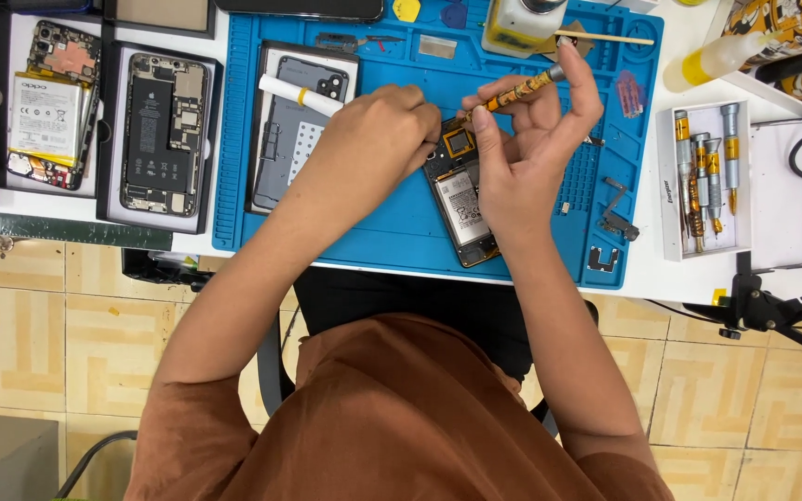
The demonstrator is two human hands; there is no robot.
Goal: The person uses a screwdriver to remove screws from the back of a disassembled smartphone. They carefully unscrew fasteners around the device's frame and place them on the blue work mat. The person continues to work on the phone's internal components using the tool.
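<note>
An opened phone (pixel 464 211) with its back cover off lies on a blue work mat (pixel 392 223), its battery and circuit board exposed. My right hand (pixel 531 139) grips a slim orange and black screwdriver (pixel 517 91), whose tip points down at the phone's upper part. My left hand (pixel 384 130) rests curled on the phone's top left edge and steadies it. The fingers hide the top end of the phone.
A grey phone back cover (pixel 294 139) lies in a black tray with a white tube (pixel 301 96) across it. Two more opened phones (pixel 161 125) (pixel 48 104) sit in trays at left. A white box of screwdrivers (pixel 705 176) stands at right. Small metal parts (pixel 613 215) lie on the mat.
</note>
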